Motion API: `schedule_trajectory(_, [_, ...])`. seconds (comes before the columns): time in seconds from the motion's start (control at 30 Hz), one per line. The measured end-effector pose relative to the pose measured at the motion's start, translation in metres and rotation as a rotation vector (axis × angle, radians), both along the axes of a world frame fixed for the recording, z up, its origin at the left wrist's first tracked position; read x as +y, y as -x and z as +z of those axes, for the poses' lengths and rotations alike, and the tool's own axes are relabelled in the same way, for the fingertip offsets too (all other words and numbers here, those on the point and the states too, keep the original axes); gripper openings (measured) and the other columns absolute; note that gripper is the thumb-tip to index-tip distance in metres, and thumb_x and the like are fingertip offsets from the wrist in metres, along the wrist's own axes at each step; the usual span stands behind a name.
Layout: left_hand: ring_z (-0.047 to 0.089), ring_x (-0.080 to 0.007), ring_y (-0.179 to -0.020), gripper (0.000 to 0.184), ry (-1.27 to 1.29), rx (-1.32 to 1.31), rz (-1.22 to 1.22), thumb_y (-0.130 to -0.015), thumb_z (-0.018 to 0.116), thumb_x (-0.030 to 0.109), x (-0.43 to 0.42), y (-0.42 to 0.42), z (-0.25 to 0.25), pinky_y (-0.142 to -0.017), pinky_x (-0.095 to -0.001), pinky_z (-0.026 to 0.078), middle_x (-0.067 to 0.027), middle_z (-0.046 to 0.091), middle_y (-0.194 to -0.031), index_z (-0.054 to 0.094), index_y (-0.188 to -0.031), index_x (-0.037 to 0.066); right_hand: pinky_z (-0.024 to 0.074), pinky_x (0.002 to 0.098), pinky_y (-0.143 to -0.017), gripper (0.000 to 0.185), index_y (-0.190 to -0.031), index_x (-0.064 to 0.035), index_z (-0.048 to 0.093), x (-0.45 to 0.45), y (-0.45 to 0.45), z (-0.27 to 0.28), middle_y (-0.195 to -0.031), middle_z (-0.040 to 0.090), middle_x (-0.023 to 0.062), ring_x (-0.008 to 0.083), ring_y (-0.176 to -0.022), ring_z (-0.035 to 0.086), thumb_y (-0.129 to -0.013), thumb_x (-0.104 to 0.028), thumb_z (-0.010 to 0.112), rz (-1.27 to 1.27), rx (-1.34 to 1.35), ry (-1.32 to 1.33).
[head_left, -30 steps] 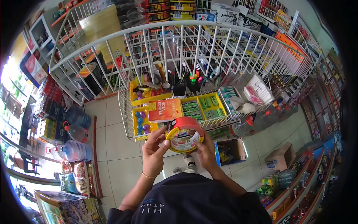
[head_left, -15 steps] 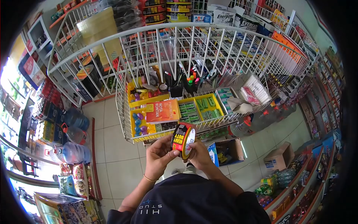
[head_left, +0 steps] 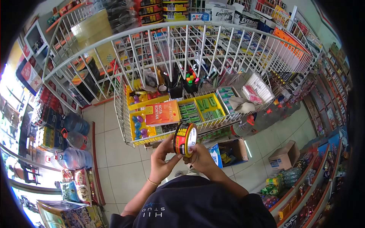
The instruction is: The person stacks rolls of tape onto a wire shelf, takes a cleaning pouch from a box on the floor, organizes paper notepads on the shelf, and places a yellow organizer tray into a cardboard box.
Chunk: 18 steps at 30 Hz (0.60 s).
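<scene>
A roll of heavy duty tape (head_left: 183,137) with a black, yellow and red label is held up in front of my body, its white inner core turned to the right. My left hand (head_left: 164,157) grips the roll from the left side, thumb below it. On the other side my right hand (head_left: 200,157) has its fingers closed at the roll's lower right edge. Just beyond the roll, an orange and red nota book (head_left: 162,113) lies on yellow trays in a white wire rack (head_left: 159,138). Green packets (head_left: 210,107) sit in a yellow tray beside it.
An open cardboard box (head_left: 235,152) stands on the floor under the rack, and another box (head_left: 284,155) is farther right. Large water bottles (head_left: 78,157) line the left. Shelves of packaged goods (head_left: 300,190) run along the right. Pens and markers (head_left: 191,80) stand in the rack.
The tape roll has been turned in my hands, so its label sits differently. The whole view has shifted slightly left.
</scene>
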State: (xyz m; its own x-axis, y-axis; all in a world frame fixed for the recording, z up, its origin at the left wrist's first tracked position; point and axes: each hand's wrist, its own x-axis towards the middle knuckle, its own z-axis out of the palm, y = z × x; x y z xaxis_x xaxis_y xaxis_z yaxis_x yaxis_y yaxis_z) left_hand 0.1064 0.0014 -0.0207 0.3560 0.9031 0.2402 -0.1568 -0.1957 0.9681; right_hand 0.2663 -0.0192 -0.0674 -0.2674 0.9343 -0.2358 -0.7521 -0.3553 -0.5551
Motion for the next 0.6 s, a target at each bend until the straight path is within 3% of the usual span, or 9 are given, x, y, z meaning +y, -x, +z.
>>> schedule_trajectory(0.07, [0.055,-0.0098,-0.083,0.063,-0.038,0.023,0.106,-0.069,0.066,-0.005,-0.004,0.001,0.008,-0.076,-0.0252,0.046,-0.0068,0.06,-0.093,0.04,-0.126,0.0,0.0479,0.0329,-0.06,0.03,-0.105,0.0016,0.05,-0.004,-0.004,0.014,-0.09,0.06,0.0127,0.0219,-0.073,0.059,-0.084,-0.017,0.038,-0.014,-0.167,-0.077])
schedule_trajectory(0.1, [0.057,-0.0132,-0.08,0.06,-0.126,0.159,0.129,-0.067,0.069,-0.002,-0.004,0.006,0.007,-0.073,-0.0268,0.047,-0.0088,0.061,-0.092,0.045,-0.122,0.0,0.0479,0.0329,-0.06,0.03,-0.105,0.0016,0.05,-0.005,-0.004,0.025,-0.09,0.06,0.0127,0.0219,-0.073,0.059,-0.084,-0.017,0.038,-0.014,-0.168,-0.088])
schedule_trajectory(0.2, [0.058,-0.0229,-0.077,0.057,-0.437,0.243,0.069,-0.064,0.072,0.003,-0.003,0.018,0.033,-0.07,-0.0292,0.047,-0.0124,0.06,-0.089,0.051,-0.117,0.001,0.0515,0.0303,-0.061,0.03,-0.11,0.0033,0.047,-0.01,-0.007,0.053,-0.096,0.058,0.0142,0.0219,-0.073,0.061,-0.087,-0.014,0.04,-0.048,-0.276,-0.083])
schedule_trajectory(0.23, [0.058,-0.0213,-0.075,0.061,-0.483,0.316,0.043,-0.063,0.075,0.007,-0.003,0.024,0.044,-0.068,-0.0287,0.047,-0.0123,0.059,-0.09,0.05,-0.118,0.0,0.0515,0.0303,-0.061,0.03,-0.11,0.0033,0.047,-0.009,-0.009,0.063,-0.096,0.058,0.0142,0.0219,-0.073,0.061,-0.087,-0.014,0.04,-0.046,-0.281,-0.106])
schedule_trajectory(0.3, [0.056,-0.0194,-0.073,0.065,-0.551,0.329,0.022,-0.061,0.078,0.012,-0.004,0.03,0.072,-0.066,-0.0277,0.047,-0.0118,0.058,-0.092,0.049,-0.118,0.0,0.0515,0.0281,-0.06,0.03,-0.113,0.0023,0.045,-0.01,-0.015,0.087,-0.094,0.059,0.0135,0.0191,-0.072,0.061,-0.089,-0.016,0.042,0.065,-0.495,-0.279])
schedule_trajectory(0.43, [0.055,-0.0183,-0.064,0.068,-0.766,0.346,0.025,-0.061,0.079,0.017,-0.003,0.046,0.124,-0.056,-0.0259,0.047,-0.0122,0.058,-0.085,0.049,-0.119,-0.001,0.0511,0.0262,-0.06,0.033,-0.115,0.0004,0.042,-0.012,-0.019,0.135,-0.084,0.059,0.0088,0.0143,-0.069,0.061,-0.089,-0.016,0.05,0.146,-0.542,-0.385])
schedule_trajectory(0.53, [0.061,-0.0222,-0.07,0.074,-0.909,0.403,0.074,-0.056,0.082,0.027,-0.007,0.058,0.156,-0.062,-0.0276,0.049,-0.0203,0.06,-0.089,0.05,-0.115,-0.005,0.0507,0.0252,-0.06,0.034,-0.115,0.001,0.042,-0.014,-0.016,0.182,-0.082,0.059,0.0065,0.012,-0.067,0.06,-0.087,-0.013,0.053,0.149,-0.601,-0.504])
schedule_trajectory(0.6, [0.061,-0.0222,-0.069,0.072,-1.018,0.377,0.061,-0.057,0.082,0.027,-0.007,0.06,0.185,-0.06,-0.0275,0.049,-0.0203,0.061,-0.087,0.051,-0.114,-0.006,0.0507,0.0247,-0.059,0.035,-0.115,0.0011,0.042,-0.016,-0.015,0.213,-0.082,0.059,0.0061,0.0109,-0.068,0.059,-0.085,-0.01,0.056,0.155,-0.633,-0.596])
